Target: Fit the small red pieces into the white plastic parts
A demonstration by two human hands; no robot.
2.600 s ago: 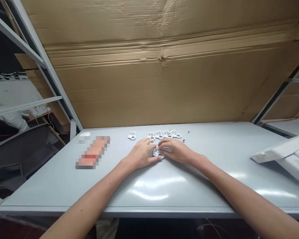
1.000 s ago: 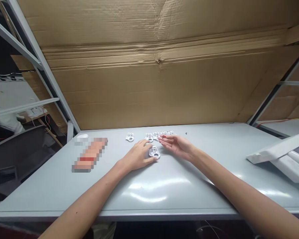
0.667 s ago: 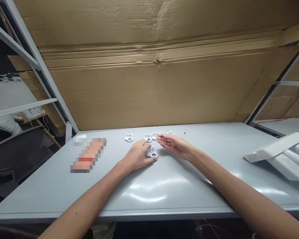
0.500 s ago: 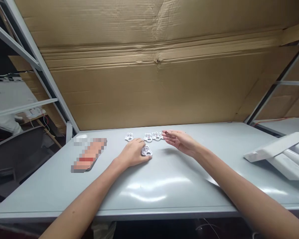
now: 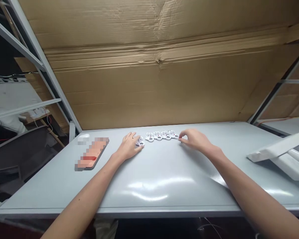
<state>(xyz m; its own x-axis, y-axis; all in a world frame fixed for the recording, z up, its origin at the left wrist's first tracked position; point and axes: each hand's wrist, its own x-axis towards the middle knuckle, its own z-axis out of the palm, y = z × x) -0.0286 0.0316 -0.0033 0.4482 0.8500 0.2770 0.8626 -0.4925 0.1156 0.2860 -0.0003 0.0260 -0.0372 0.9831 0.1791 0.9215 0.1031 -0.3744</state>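
Several flat white pieces, each with a round hole and small dark and red marks, lie in a row on the table. My left hand (image 5: pixel 128 146) curls around a similar white piece (image 5: pixel 140 141) just left of the row, with thumb in front and fingers behind. Its left side is hidden by the hand. At the other end, my right hand (image 5: pixel 194 139) pinches the edge of the tilted rightmost white piece (image 5: pixel 173 134). Between the hands lie three more: a left one (image 5: pixel 149 136), a middle one (image 5: pixel 157 135) and a right one (image 5: pixel 165 134).
A pixelated orange phone-like slab (image 5: pixel 93 154) lies on the grey table (image 5: pixel 164 186) at left, near a small white object (image 5: pixel 83 138). White foam-like pieces (image 5: pixel 281 149) rest at right. Brown cardboard (image 5: pixel 159 93) walls the back, and metal frame bars (image 5: pixel 49 79) stand at left.
My left hand has moved back and left with its white piece, up to the row. The right hand has gone right and down to the row's end. The lone piece at left is now hidden.
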